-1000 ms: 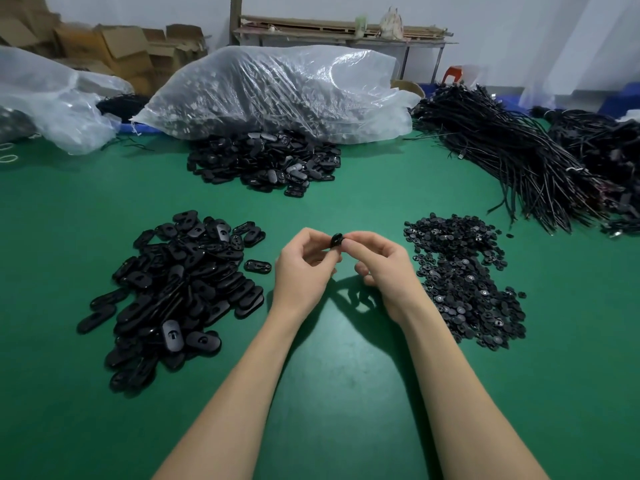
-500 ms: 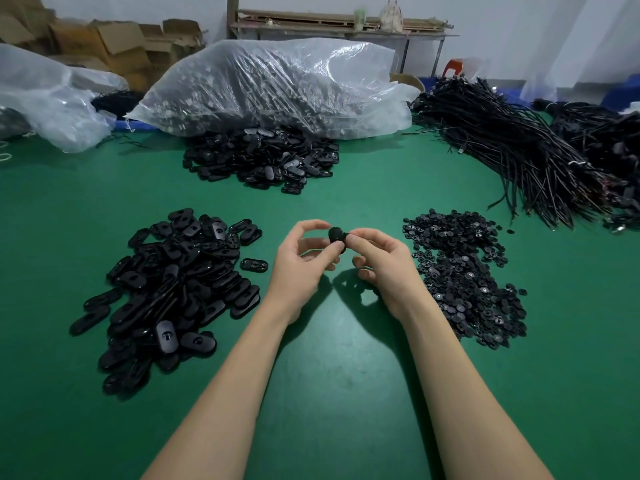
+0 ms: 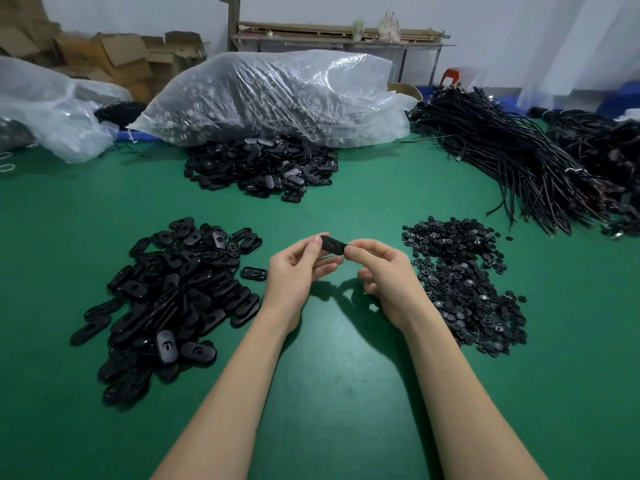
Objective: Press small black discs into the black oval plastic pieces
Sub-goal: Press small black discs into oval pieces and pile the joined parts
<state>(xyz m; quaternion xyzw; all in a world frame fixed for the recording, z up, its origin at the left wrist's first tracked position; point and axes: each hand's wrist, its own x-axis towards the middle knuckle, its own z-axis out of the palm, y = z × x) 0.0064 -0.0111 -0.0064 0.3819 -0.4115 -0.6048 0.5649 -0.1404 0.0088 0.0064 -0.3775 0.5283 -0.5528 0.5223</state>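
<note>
- So, you've got 1 oval piece [image 3: 333, 244] up off the green table [image 3: 346, 375], held between both hands, roughly midway between the pile of oval pieces [image 3: 173, 296] and the pile of small discs [image 3: 464, 282].
- Your left hand [image 3: 298, 271] pinches the oval's left end with thumb and fingertips curled in. Your right hand [image 3: 384, 275] pinches the right end the same way, and its other fingers are tucked under.
- Can't tell if a disc is already seated in it. There's a small pale spot in the middle of the oval, but it's too small to call.
- Handling guess: it looks like hard molded plastic, light and stiff, so it shouldn't flex much when you push on it. The surface looks smooth and a bit glossy, so it could squirt out of a fingertip pinch.
- Best grip is what you're doing: hold the 2 narrow ends and keep the middle free for the thumb press.
- The discs look tiny and thin, so you'll probably need a fingertip pinch on the rim to lift 1 out of that pile, which sits just right of your right hand.
- Another heap of ovals [image 3: 263, 168] sits beyond the held oval, in front of a clear plastic bag [image 3: 277, 98].
</note>
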